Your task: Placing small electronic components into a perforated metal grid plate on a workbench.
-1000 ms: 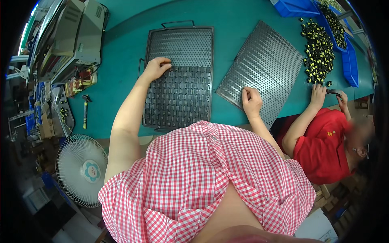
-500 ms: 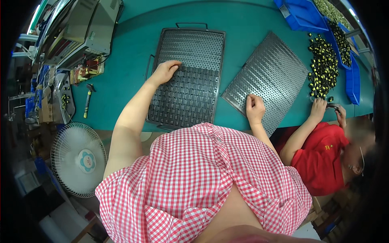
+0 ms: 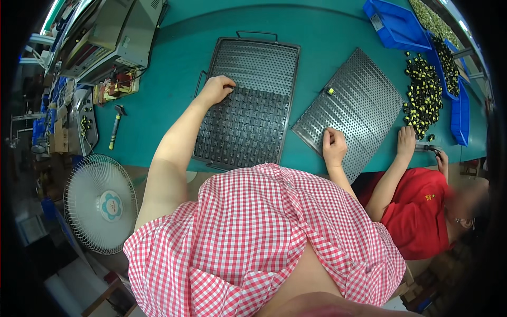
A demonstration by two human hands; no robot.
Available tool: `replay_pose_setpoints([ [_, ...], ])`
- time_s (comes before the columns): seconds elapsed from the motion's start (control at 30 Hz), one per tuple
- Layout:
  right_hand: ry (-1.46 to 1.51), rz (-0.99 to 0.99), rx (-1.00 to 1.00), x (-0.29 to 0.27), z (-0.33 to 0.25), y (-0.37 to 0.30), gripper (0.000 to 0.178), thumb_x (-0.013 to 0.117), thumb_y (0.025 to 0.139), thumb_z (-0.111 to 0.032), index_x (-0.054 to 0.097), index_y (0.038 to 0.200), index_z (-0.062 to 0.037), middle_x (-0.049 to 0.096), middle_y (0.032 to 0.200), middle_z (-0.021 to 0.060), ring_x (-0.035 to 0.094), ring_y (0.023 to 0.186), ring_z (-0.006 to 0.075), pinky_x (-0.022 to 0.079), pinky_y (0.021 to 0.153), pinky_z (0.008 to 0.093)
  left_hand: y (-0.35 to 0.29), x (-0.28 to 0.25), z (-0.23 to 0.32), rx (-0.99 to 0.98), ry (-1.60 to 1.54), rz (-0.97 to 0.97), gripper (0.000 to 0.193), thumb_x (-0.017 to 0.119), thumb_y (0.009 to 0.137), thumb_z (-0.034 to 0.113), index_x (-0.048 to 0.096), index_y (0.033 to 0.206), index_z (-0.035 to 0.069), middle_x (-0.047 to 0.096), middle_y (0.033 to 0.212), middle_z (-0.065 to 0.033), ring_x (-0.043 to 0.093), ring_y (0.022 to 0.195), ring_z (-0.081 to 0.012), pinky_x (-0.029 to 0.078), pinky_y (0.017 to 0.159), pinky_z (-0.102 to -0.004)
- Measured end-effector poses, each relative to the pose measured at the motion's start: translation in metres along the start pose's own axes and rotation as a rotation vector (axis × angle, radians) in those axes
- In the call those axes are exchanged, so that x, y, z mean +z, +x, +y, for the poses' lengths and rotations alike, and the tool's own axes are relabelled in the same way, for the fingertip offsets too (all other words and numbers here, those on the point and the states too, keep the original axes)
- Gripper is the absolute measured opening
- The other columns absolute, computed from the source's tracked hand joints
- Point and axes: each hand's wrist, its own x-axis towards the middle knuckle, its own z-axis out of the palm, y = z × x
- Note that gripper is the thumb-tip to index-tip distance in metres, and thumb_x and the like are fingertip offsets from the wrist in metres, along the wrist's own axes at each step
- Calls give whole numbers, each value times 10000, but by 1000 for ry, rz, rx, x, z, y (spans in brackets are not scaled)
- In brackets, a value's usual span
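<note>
My left hand (image 3: 217, 90) is over the left side of a framed metal tray (image 3: 253, 58) with wire handles. Its thumb and fingers are pinched together; whatever lies between them is hidden. Rows of small black parts (image 3: 243, 127) fill the tray's near portion, while bare holes show in its far portion. Above the near left part of a loose perforated metal plate (image 3: 364, 95), my right hand (image 3: 334, 148) is closed, its fingertips together. I cannot make out anything in them. One small yellow-and-black part (image 3: 330, 91) sits on the plate, beyond my right hand.
A pile of yellow-and-black parts (image 3: 422, 95) lies at the right, beside blue bins (image 3: 397, 24). A co-worker in a red shirt (image 3: 414, 211) rests a hand (image 3: 406, 141) nearby and holds a dark-handled tool. At left are a hammer (image 3: 116, 127) and a fan (image 3: 103, 203).
A yellow-and-black part now shows on the plate where none was before. The whole view has shifted slightly; my hands stay almost in place. The co-worker's hand has moved off the pile's near edge.
</note>
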Motion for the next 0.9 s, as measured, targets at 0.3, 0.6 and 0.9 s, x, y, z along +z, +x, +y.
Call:
replay_pose_setpoints([
  [0.3,93,-108,160,6,1,17,137,640,744,-128,636,857,-50,607,743,82,576,578,171,468,548,285,5,-8,-5,152,128,1,224,589,738,6,616,960,22,617,977,-135,588,933,-289,463,809,-335],
  [0.6,91,-75,177,2,-5,75,295,649,722,-121,572,999,-58,554,911,98,595,739,253,485,636,357,4,-3,5,106,29,-3,282,533,795,13,560,1075,1,639,925,-164,623,886,-264,485,794,-335],
  [0.9,-66,-199,49,31,15,110,239,635,692,-113,545,907,-59,549,901,118,574,815,314,479,687,397,4,2,59,115,-52,50,298,625,773,83,576,1057,8,607,993,-138,609,889,-234,488,775,-306],
])
